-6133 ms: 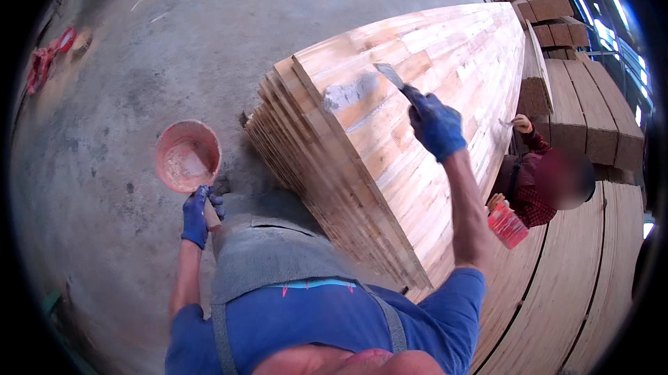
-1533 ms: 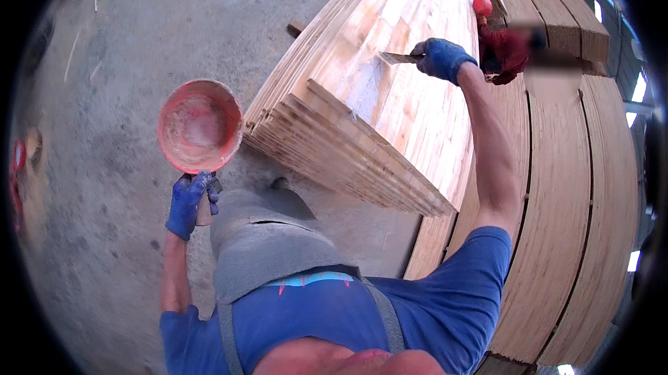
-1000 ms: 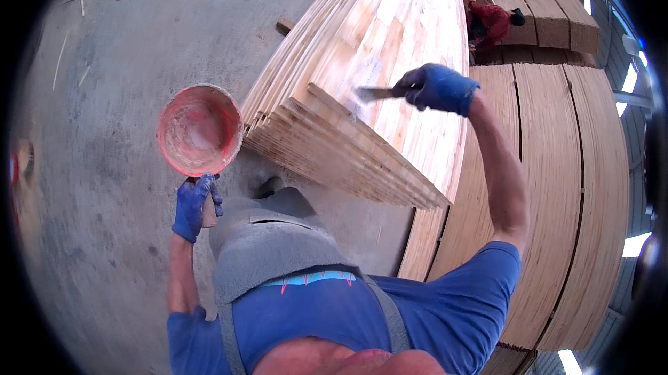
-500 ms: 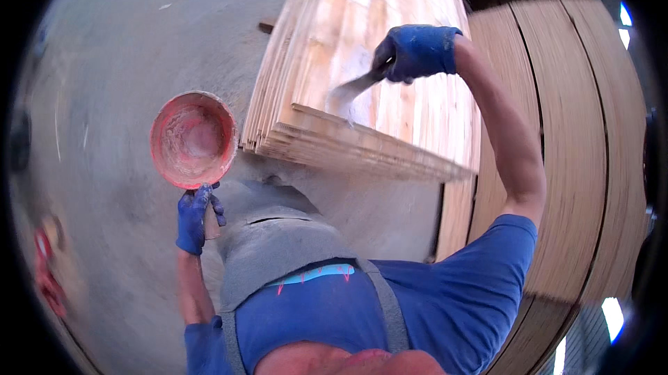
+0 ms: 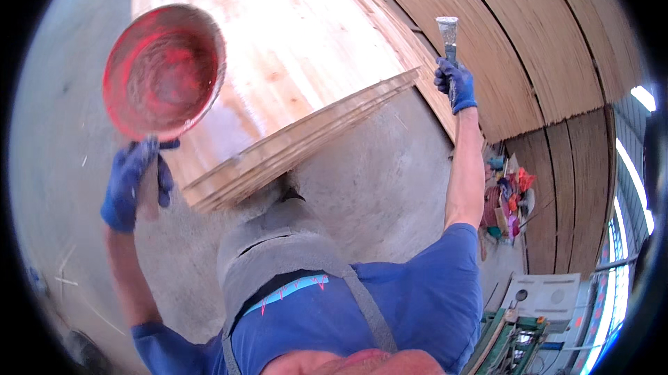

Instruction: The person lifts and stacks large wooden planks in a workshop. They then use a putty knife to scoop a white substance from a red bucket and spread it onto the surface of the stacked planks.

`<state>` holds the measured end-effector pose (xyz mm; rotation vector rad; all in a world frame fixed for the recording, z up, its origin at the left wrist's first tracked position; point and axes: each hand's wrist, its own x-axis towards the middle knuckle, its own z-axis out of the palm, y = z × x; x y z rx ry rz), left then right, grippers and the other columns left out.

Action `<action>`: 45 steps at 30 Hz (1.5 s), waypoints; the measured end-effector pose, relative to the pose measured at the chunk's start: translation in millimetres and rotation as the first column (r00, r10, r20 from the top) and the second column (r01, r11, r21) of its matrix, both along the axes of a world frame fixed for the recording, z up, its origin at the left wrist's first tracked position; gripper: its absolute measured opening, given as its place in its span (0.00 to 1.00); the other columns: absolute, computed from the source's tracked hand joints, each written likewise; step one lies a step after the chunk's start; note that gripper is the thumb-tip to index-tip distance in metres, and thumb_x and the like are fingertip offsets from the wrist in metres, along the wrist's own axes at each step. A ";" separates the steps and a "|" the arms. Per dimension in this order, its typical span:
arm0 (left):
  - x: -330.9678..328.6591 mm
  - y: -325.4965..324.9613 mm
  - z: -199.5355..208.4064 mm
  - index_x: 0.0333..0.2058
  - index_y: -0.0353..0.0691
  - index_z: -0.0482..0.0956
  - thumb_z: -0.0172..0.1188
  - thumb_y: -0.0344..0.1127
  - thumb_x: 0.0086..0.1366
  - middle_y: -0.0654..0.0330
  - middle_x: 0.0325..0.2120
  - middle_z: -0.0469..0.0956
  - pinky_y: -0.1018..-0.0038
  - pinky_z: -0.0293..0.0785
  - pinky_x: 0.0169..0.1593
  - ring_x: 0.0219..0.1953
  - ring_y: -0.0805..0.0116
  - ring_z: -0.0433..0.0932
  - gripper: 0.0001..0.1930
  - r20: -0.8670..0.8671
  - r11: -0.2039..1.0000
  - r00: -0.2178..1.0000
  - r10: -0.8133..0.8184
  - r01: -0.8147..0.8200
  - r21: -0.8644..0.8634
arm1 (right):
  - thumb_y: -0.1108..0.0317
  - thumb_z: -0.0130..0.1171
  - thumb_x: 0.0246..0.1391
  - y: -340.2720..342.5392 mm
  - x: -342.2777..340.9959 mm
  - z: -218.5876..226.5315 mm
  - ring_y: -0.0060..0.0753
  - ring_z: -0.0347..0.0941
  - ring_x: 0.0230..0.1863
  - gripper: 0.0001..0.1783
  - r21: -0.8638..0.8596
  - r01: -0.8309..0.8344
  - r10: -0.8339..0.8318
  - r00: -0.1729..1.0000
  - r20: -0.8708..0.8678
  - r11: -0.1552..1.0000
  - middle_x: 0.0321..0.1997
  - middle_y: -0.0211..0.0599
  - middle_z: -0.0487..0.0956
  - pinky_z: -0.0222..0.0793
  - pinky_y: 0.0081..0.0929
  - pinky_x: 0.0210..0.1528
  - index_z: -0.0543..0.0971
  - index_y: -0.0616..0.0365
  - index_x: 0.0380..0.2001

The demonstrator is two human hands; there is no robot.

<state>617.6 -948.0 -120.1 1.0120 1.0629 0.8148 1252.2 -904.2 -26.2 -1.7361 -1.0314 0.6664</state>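
1. Left hand (image 5: 134,181) grips a round, crusted red pot (image 5: 123,79) by its handle (image 5: 147,195).
2. Right hand (image 5: 458,88) clasps a scraper (image 5: 451,49), its flared, white-caked blade (image 5: 448,28) beyond the fingers.
3. Flat wood boards (image 5: 285,72) lie stacked between both hands.

Long stacks of brown boards (image 5: 557,34) fill the upper right, dark gaps between them. Below lies a heap of coloured cloths (image 5: 513,201) — red, purple, green — near a green-framed machine (image 5: 515,330). Pale strips (image 5: 66,282) litter the grey floor (image 5: 369,166).
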 end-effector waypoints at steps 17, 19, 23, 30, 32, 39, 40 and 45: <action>46.5 100.8 -31.1 0.52 0.44 0.77 0.54 0.52 0.68 0.63 0.41 0.80 0.73 0.75 0.43 0.40 0.74 0.78 0.21 -0.603 0.841 0.636 0.481 -0.529 0.113 | 0.51 0.49 0.58 192.3 256.7 -182.0 0.62 0.76 0.43 0.25 -0.200 0.231 0.080 0.445 0.892 0.952 0.41 0.60 0.79 0.71 0.51 0.43 0.77 0.64 0.44; 39.0 65.9 -37.2 0.50 0.43 0.77 0.53 0.55 0.68 0.63 0.38 0.80 0.73 0.74 0.42 0.37 0.68 0.79 0.23 -0.667 0.848 0.550 0.504 -0.460 0.261 | 0.48 0.49 0.55 192.1 231.0 -168.0 0.65 0.76 0.42 0.26 -0.273 0.256 0.128 0.468 0.874 0.927 0.37 0.61 0.80 0.70 0.52 0.44 0.77 0.63 0.38; 28.9 30.5 -69.7 0.39 0.37 0.80 0.49 0.62 0.66 0.47 0.36 0.81 0.62 0.73 0.44 0.39 0.52 0.80 0.30 -0.893 0.866 0.160 0.421 -0.365 0.343 | 0.51 0.57 0.52 214.2 247.3 -173.6 0.42 0.73 0.25 0.25 -0.168 0.105 0.063 0.639 0.767 0.980 0.23 0.46 0.77 0.69 0.40 0.32 0.77 0.69 0.32; 60.9 17.0 -71.6 0.32 0.36 0.79 0.45 0.65 0.66 0.42 0.28 0.79 0.58 0.72 0.39 0.32 0.44 0.78 0.33 -0.945 0.942 0.148 0.293 -0.216 0.258 | 0.56 0.56 0.47 214.4 248.7 -176.5 0.54 0.79 0.33 0.24 -0.090 0.299 -0.059 0.454 0.889 0.950 0.32 0.61 0.81 0.71 0.47 0.38 0.79 0.72 0.34; 59.4 11.8 -69.8 0.31 0.36 0.79 0.46 0.66 0.66 0.42 0.27 0.79 0.57 0.72 0.38 0.31 0.42 0.78 0.33 -0.951 0.941 0.118 0.287 -0.220 0.257 | 0.56 0.54 0.48 211.7 233.6 -172.2 0.56 0.79 0.35 0.24 -0.151 0.257 -0.002 0.513 0.859 0.955 0.33 0.61 0.81 0.71 0.48 0.39 0.79 0.71 0.34; 26.9 11.1 -81.9 0.27 0.36 0.78 0.47 0.67 0.65 0.48 0.20 0.77 0.64 0.74 0.29 0.23 0.58 0.79 0.34 -0.868 0.852 0.220 0.446 -0.402 0.336 | 0.57 0.53 0.48 188.5 242.3 -196.4 0.57 0.78 0.33 0.20 -0.162 0.180 0.047 0.517 0.854 0.970 0.31 0.60 0.81 0.69 0.51 0.36 0.80 0.68 0.30; 29.8 9.8 -89.2 0.27 0.36 0.78 0.47 0.68 0.65 0.50 0.19 0.76 0.66 0.74 0.26 0.21 0.61 0.78 0.34 -0.852 0.843 0.258 0.456 -0.433 0.320 | 0.57 0.53 0.48 192.1 243.1 -196.7 0.58 0.78 0.35 0.21 -0.187 0.174 0.066 0.539 0.840 0.967 0.32 0.60 0.81 0.69 0.50 0.38 0.80 0.68 0.31; 44.0 19.8 -100.9 0.29 0.35 0.78 0.45 0.68 0.65 0.52 0.19 0.77 0.68 0.74 0.19 0.19 0.64 0.79 0.36 -0.782 0.821 0.372 0.500 -0.490 0.292 | 0.56 0.55 0.47 200.8 237.7 -183.9 0.60 0.78 0.40 0.22 -0.191 0.228 0.042 0.532 0.845 0.955 0.36 0.59 0.81 0.71 0.48 0.44 0.79 0.67 0.35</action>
